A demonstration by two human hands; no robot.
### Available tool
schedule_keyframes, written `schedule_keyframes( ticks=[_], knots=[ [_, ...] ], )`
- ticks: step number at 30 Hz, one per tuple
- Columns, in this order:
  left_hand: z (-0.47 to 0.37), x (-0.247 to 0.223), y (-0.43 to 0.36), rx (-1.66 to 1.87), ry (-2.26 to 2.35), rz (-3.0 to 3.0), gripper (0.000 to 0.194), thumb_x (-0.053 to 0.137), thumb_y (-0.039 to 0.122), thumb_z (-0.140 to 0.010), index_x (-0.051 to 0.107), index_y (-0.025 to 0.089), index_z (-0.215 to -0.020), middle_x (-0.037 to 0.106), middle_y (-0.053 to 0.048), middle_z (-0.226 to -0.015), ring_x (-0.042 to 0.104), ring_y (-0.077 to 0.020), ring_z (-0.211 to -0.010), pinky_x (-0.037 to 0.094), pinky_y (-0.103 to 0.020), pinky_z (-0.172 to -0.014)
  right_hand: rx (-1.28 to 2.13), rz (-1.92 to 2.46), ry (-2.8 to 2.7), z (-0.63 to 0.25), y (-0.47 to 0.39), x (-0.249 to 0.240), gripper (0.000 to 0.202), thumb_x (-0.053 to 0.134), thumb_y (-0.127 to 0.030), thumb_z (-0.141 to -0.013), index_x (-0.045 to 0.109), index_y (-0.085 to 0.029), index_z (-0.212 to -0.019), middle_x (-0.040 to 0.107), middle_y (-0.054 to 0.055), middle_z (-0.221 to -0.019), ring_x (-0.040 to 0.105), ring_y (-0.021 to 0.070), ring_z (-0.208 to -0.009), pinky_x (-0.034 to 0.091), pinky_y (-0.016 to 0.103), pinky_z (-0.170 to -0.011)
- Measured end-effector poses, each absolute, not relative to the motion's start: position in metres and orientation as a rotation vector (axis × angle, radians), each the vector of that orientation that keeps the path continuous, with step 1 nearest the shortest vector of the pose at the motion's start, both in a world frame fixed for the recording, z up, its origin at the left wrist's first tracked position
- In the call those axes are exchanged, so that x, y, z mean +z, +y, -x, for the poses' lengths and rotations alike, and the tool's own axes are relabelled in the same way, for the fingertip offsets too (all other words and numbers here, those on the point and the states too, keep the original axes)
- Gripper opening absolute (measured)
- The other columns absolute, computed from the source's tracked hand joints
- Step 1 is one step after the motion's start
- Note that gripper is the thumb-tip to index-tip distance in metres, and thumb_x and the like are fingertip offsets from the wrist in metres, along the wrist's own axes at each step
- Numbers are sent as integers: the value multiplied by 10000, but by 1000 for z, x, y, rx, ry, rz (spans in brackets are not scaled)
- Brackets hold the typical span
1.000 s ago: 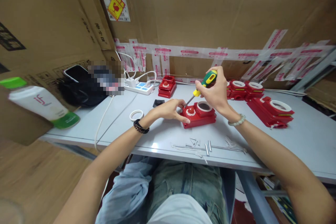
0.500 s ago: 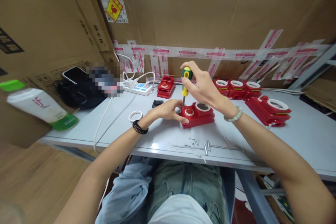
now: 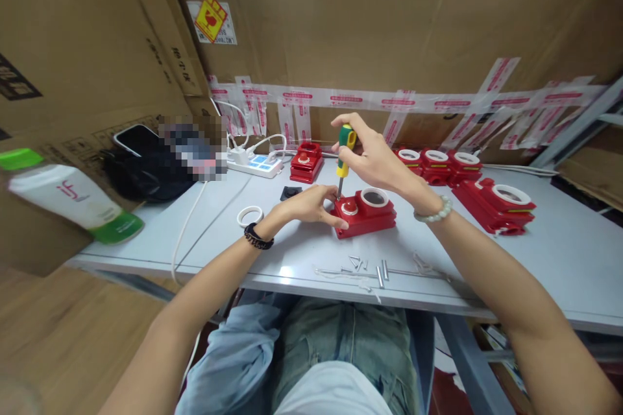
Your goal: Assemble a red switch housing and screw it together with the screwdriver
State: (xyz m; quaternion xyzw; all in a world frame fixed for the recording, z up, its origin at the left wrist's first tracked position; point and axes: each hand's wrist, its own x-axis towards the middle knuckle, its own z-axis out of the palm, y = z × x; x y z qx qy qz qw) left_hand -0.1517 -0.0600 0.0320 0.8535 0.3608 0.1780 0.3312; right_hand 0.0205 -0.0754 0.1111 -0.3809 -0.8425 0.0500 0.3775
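My right hand (image 3: 370, 152) is closed around the green and yellow handle of a screwdriver (image 3: 343, 165), which stands nearly upright. Its tip meets the far left corner of a red housing (image 3: 367, 224) lying on the table. On top of this housing are a red knob in a white ring and a larger round opening with a white rim. My left hand (image 3: 314, 206) grips the housing's left end, thumb along the near side and fingers by the screwdriver tip. The tip's exact contact is partly hidden by those fingers. Several loose screws (image 3: 357, 264) lie nearer the table edge.
A white ring (image 3: 250, 216) and a small black part (image 3: 291, 193) lie left of the housing. Other red housings (image 3: 496, 207) stand right and at the back. A power strip (image 3: 257, 164), a bottle (image 3: 78, 198) and a black bag (image 3: 146, 172) are on the left.
My right hand and the screwdriver handle have turned slightly, with the tip staying at the same corner. My left hand stays on the housing. The whole view has shifted a little.
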Motion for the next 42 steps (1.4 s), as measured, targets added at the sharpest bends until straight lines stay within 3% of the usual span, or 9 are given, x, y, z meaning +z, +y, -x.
schedule_keyframes(
  ticks=[6,12,16,19,24,28,31,36,42],
  knots=[
    [152,33,-60,459,935,-2242,557,817,548,-608,579,159,-928,690,-92,-1013,645,-265,-967,473,-345,-816,-279,1206,-2079,-11,-79,109,267,491,-344,-911,547,-201,-1130,597,29,-704,489,178,-603,352,301,-613],
    [152,32,-59,454,935,-2233,574,820,544,-612,591,164,-976,690,-99,-1062,645,-266,-989,480,-352,-828,97,996,-2271,-20,-83,118,430,456,-138,-836,457,-235,-1255,621,5,-822,490,146,-617,400,292,-648],
    [151,32,-60,461,887,-2226,542,818,511,-632,604,162,-987,697,-104,-1085,647,-271,-1029,486,-353,-853,-39,1031,-2214,-15,-84,117,284,584,-256,-855,519,-229,-1130,643,25,-831,507,160,-648,398,296,-641],
    [151,32,-60,483,907,-2224,552,828,510,-615,601,162,-978,705,-103,-1069,656,-265,-1011,486,-354,-862,-211,1161,-2135,-8,-84,114,268,546,-336,-893,525,-212,-1130,644,46,-792,495,174,-628,362,301,-607],
    [151,30,-59,479,919,-2234,586,831,527,-607,597,161,-999,703,-98,-1049,659,-254,-977,493,-341,-822,67,1029,-2260,-10,-82,119,314,460,-202,-880,484,-229,-1192,628,2,-795,479,141,-599,377,280,-628],
    [152,30,-58,473,923,-2237,591,828,534,-611,597,156,-1002,694,-115,-1086,651,-270,-1018,491,-355,-851,-68,1053,-2219,-10,-82,118,254,529,-315,-900,529,-220,-1136,635,17,-771,501,158,-608,373,285,-624],
    [152,30,-59,469,914,-2226,575,824,530,-619,597,161,-997,702,-109,-1075,654,-273,-1018,489,-368,-871,-244,1200,-2147,-9,-83,116,317,495,-398,-922,552,-206,-1167,626,34,-702,510,188,-592,344,295,-593],
    [152,30,-59,473,944,-2222,622,828,539,-607,605,159,-1046,701,-107,-1066,661,-263,-968,498,-362,-833,-26,1103,-2193,-13,-83,121,340,440,-262,-916,538,-209,-1237,653,21,-772,512,160,-589,368,289,-617],
    [152,31,-60,474,900,-2236,565,819,529,-626,602,167,-1001,703,-88,-1045,657,-255,-973,486,-353,-845,-252,1192,-2094,-12,-81,116,299,525,-425,-908,618,-210,-1094,606,19,-683,533,186,-619,350,303,-626]
  ],
)
